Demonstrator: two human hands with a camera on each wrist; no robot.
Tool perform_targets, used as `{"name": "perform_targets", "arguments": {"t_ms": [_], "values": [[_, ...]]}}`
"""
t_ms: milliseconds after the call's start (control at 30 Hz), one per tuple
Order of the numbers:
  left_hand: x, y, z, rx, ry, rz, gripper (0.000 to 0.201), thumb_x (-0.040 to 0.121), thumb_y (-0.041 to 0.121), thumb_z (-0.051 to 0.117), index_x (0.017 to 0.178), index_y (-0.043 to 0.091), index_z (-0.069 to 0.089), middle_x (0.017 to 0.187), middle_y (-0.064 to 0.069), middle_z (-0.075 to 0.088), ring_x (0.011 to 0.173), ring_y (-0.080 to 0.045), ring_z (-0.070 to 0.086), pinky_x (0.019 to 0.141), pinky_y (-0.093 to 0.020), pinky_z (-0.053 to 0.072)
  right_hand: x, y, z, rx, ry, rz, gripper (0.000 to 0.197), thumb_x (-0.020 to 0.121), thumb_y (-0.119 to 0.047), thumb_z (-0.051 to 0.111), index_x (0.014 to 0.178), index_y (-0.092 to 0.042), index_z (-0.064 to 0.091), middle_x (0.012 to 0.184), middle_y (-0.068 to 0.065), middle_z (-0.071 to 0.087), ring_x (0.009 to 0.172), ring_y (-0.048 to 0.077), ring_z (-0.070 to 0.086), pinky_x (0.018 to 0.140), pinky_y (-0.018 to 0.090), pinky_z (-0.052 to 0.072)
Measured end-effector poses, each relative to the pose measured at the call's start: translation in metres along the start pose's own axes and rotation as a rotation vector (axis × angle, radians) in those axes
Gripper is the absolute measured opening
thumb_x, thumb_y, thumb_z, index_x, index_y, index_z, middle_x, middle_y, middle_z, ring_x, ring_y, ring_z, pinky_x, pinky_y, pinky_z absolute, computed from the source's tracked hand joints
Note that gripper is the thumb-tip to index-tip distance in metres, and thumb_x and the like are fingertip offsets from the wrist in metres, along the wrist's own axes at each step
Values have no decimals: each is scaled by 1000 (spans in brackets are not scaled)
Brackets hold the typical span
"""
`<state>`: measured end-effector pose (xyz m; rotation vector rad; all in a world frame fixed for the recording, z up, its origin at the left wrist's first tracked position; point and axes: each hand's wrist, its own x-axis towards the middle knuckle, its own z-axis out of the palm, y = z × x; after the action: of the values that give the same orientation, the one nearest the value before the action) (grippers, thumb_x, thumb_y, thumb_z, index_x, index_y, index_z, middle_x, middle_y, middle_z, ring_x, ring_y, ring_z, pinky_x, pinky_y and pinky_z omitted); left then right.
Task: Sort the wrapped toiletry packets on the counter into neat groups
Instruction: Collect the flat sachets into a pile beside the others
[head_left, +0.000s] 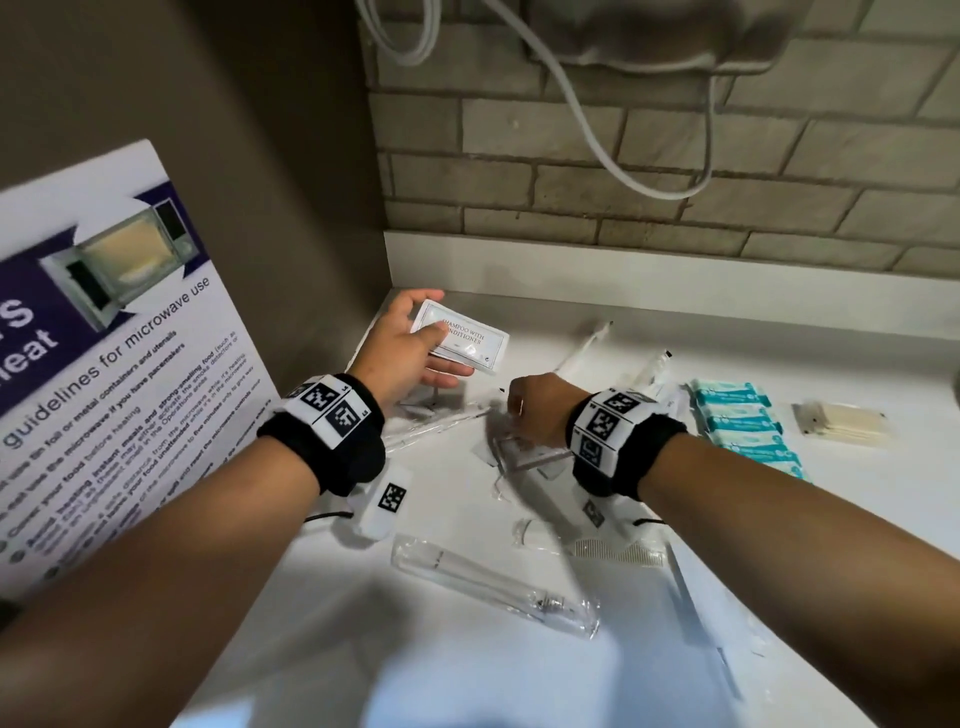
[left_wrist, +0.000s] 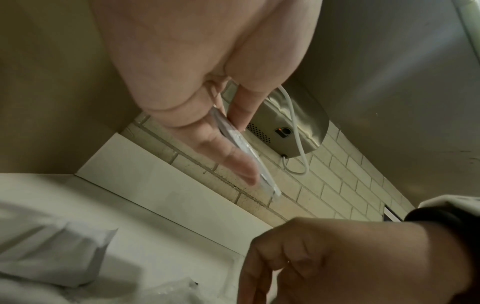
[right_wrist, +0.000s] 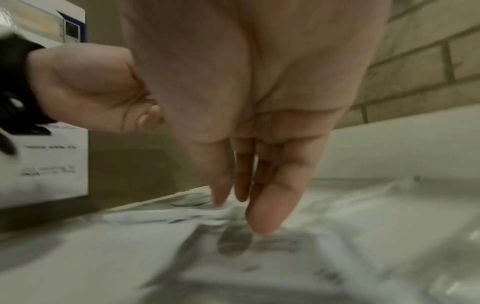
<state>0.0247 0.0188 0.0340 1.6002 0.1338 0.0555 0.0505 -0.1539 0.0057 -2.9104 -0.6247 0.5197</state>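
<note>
My left hand (head_left: 415, 340) is raised over the back left corner of the white counter (head_left: 779, 545). Its thumb and fingers pinch a white sachet (head_left: 467, 338) printed "shampoo with conditioner". The left wrist view shows that sachet (left_wrist: 262, 174) edge-on. My right hand (head_left: 527, 410) reaches down in the middle of the counter, where clear-wrapped items lie scattered. Its straight fingertips (right_wrist: 265, 222) touch a flat printed packet (right_wrist: 259, 267) lying there. A wrapped toothbrush (head_left: 493, 584) and a wrapped comb (head_left: 618, 553) lie nearer to me.
Teal packets (head_left: 743, 421) lie stacked in a row at the right, with a packet of cotton buds (head_left: 841, 421) beyond them. Long wrapped items (head_left: 587, 345) lie near the back wall. A microwave notice (head_left: 104, 364) leans at the left. A wall-mounted dryer (head_left: 649, 41) trails its cord above.
</note>
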Motion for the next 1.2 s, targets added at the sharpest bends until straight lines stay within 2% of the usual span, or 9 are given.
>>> {"name": "perform_targets", "arguments": {"t_ms": [67, 167, 433, 567, 800, 900, 967, 1067, 1200], "values": [[1, -1, -5, 2, 22, 0, 29, 101, 5, 42, 123, 22, 44, 116, -15, 63, 61, -25, 73, 50, -29, 57, 0, 11, -3, -71, -75, -45, 38, 89, -14, 55, 127, -12, 56, 129, 7, 58, 118, 28, 56, 94, 32, 46], [2, -1, -10, -5, 41, 5, 29, 100, 4, 42, 122, 23, 45, 118, -17, 62, 62, -26, 73, 52, -31, 57, -1, 18, -2, -196, -165, -92, 45, 88, -13, 55, 132, -21, 55, 135, 3, 56, 126, 27, 52, 104, 36, 43], [7, 15, -17, -18, 97, 34, 31, 100, 3, 42, 124, 21, 45, 114, -13, 62, 64, -26, 73, 50, -29, 59, -6, 12, -3, -354, -75, -125, 42, 84, -20, 64, 125, -19, 55, 124, 5, 55, 119, 28, 50, 91, 38, 49], [11, 22, -23, -18, 136, 41, 31, 99, 2, 41, 123, 21, 45, 109, -10, 63, 65, -27, 73, 48, -27, 57, -10, 12, -18, -134, -83, -161, 23, 80, -10, 67, 102, -15, 61, 108, 6, 64, 94, 22, 56, 76, 28, 43], [3, -14, -14, -53, 144, -97, 26, 97, 0, 40, 113, 18, 51, 116, -26, 61, 64, -31, 70, 47, -34, 59, -13, -6, -74, 270, 79, -293, 29, 72, -13, 80, 85, -20, 55, 70, -10, 54, 66, 12, 49, 62, 25, 39], [-3, -19, -8, -170, 88, -156, 21, 100, 11, 37, 111, 14, 54, 118, -31, 60, 69, -39, 70, 50, -36, 58, -2, -13, -81, 277, 133, -269, 29, 71, -14, 80, 87, -20, 56, 69, -10, 52, 67, 14, 49, 57, 23, 38], [-4, -17, -7, -225, 53, -185, 27, 102, 31, 38, 111, 13, 56, 112, -31, 65, 71, -39, 69, 57, -39, 59, 7, -19, -80, 216, 160, -245, 28, 72, -15, 79, 90, -19, 58, 70, -10, 52, 70, 15, 50, 55, 22, 39], [-2, -16, -10, -210, -13, -173, 48, 94, 53, 50, 117, 12, 54, 108, -26, 68, 74, -33, 71, 56, -36, 60, 20, -30, -77, 232, 168, -271, 34, 69, -22, 83, 98, -17, 66, 81, -3, 61, 77, 17, 56, 67, 25, 45], [2, -22, -18, -137, 77, -121, 27, 95, 12, 59, 119, 13, 45, 112, -21, 63, 74, -26, 71, 53, -33, 60, 37, -43, -72, 253, 174, -292, 43, 69, -29, 84, 108, -18, 68, 87, -6, 61, 77, 14, 56, 73, 25, 45]]}}
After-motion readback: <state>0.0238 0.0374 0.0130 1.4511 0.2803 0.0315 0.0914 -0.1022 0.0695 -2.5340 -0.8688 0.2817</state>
